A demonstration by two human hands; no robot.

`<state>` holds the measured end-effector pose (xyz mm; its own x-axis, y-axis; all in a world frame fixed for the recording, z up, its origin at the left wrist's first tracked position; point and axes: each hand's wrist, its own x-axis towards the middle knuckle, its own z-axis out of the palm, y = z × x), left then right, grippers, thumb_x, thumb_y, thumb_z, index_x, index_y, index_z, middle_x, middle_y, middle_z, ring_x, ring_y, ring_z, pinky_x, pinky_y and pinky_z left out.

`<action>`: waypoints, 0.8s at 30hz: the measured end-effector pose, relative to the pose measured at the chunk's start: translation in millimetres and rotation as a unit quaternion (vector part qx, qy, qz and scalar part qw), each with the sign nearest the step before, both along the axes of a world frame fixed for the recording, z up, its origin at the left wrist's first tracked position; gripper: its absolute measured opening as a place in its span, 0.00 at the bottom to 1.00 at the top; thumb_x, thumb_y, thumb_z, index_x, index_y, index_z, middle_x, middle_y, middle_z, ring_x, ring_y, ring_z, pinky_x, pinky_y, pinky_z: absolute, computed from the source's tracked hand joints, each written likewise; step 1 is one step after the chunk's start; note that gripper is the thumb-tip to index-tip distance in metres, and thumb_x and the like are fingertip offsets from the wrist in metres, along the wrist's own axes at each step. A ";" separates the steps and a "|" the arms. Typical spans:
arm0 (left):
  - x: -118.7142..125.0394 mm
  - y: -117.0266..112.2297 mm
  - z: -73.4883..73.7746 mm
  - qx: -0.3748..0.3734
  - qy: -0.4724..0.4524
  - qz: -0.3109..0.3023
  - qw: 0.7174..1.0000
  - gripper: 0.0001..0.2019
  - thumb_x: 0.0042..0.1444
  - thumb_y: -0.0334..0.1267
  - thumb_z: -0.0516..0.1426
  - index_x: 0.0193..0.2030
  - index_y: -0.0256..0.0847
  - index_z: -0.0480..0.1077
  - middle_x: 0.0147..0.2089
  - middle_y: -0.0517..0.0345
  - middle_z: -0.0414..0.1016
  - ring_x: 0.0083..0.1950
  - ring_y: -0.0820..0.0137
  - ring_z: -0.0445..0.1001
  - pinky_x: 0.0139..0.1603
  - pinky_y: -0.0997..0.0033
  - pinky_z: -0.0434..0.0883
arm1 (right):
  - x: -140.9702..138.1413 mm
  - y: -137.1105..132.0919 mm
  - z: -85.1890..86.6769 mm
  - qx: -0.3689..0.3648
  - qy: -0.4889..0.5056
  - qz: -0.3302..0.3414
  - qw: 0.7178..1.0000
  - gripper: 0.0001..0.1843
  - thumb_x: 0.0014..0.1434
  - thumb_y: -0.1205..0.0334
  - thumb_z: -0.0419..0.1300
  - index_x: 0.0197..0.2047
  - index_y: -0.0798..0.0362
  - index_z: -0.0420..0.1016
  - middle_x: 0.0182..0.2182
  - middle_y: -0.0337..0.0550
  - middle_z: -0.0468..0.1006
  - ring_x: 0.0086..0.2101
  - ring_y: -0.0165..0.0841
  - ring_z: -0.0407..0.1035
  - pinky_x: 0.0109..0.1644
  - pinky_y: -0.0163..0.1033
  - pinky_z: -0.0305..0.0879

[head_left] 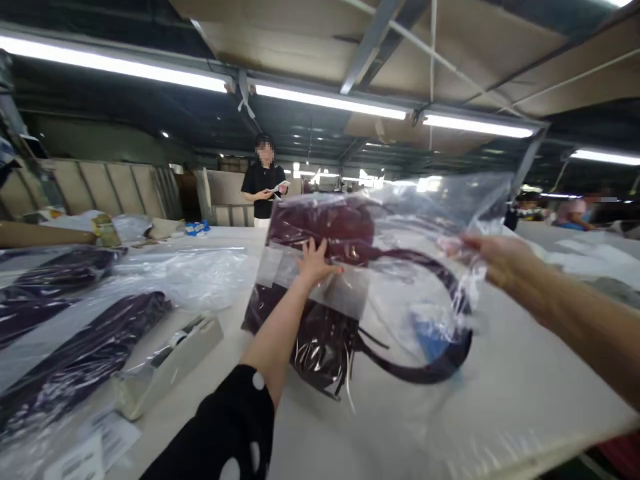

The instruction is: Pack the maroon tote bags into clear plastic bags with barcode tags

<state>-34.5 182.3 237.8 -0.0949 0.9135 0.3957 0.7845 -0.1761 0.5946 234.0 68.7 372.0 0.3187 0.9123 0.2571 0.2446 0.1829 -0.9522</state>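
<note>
A dark burgundy handbag with long strap handles lies inside a clear plastic bag in front of me. A pale band runs across the handbag's middle. My left hand lies on the handbag with its fingers spread. My right hand, blurred by motion, pinches the plastic bag near its right end, beyond the handles. Something blue shows near the straps through the plastic. Dark tassel-like strips hang at the handbag's lower side.
On the left lie several plastic-wrapped dark bags, a narrow open box and printed paper labels. Clear plastic sheets spread over the white table. Across it, a person stands holding something pale.
</note>
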 end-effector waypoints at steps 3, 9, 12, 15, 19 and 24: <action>5.0 -0.2 -74.2 -0.110 0.085 -0.036 0.990 0.41 0.40 0.41 0.67 0.63 0.44 0.58 0.69 0.37 0.45 0.69 0.41 0.38 0.59 0.29 0.38 | 15.0 9.4 -112.3 -0.090 0.156 0.029 0.983 0.07 0.51 0.65 0.56 0.26 0.61 0.68 0.35 0.69 0.77 0.34 0.42 0.76 0.35 0.36 0.72; -21.8 -32.4 -189.1 -0.207 0.190 -0.093 0.955 0.33 0.50 0.55 0.55 0.63 0.50 0.58 0.69 0.47 0.46 0.70 0.52 0.40 0.64 0.39 0.33 | 17.2 13.4 -215.0 -0.161 0.234 0.088 0.955 0.21 0.30 0.52 0.69 0.30 0.51 0.74 0.29 0.53 0.80 0.34 0.47 0.76 0.36 0.44 0.76; -38.1 -29.7 -202.5 -0.202 0.218 -0.105 0.949 0.33 0.54 0.59 0.49 0.65 0.54 0.51 0.71 0.52 0.40 0.71 0.56 0.36 0.65 0.41 0.32 | 20.0 7.2 -212.9 -0.196 0.254 0.080 0.944 0.29 0.23 0.49 0.71 0.32 0.54 0.75 0.31 0.56 0.80 0.37 0.52 0.75 0.40 0.48 0.75; -48.3 -17.5 -204.4 -0.204 0.225 -0.107 0.947 0.33 0.54 0.60 0.49 0.65 0.55 0.51 0.71 0.53 0.41 0.71 0.55 0.37 0.65 0.41 0.34 | 25.5 -3.2 -212.5 -0.197 0.261 0.072 0.942 0.33 0.23 0.48 0.71 0.34 0.58 0.75 0.34 0.56 0.80 0.39 0.53 0.74 0.43 0.52 0.75; -51.3 -4.4 -201.9 -0.218 0.203 -0.105 0.949 0.31 0.54 0.56 0.52 0.64 0.54 0.54 0.70 0.53 0.43 0.71 0.55 0.38 0.65 0.40 0.34 | 32.7 -20.9 -226.1 -0.196 0.232 0.077 0.950 0.34 0.32 0.45 0.70 0.39 0.60 0.75 0.38 0.57 0.79 0.39 0.50 0.75 0.44 0.50 0.75; -61.1 -17.7 -189.4 -0.172 0.150 -0.043 0.973 0.26 0.59 0.48 0.50 0.64 0.53 0.55 0.70 0.56 0.47 0.71 0.58 0.37 0.67 0.47 0.34 | 41.7 -36.7 -244.8 -0.221 0.223 0.048 0.948 0.33 0.39 0.47 0.69 0.44 0.60 0.72 0.40 0.56 0.78 0.40 0.47 0.75 0.48 0.47 0.74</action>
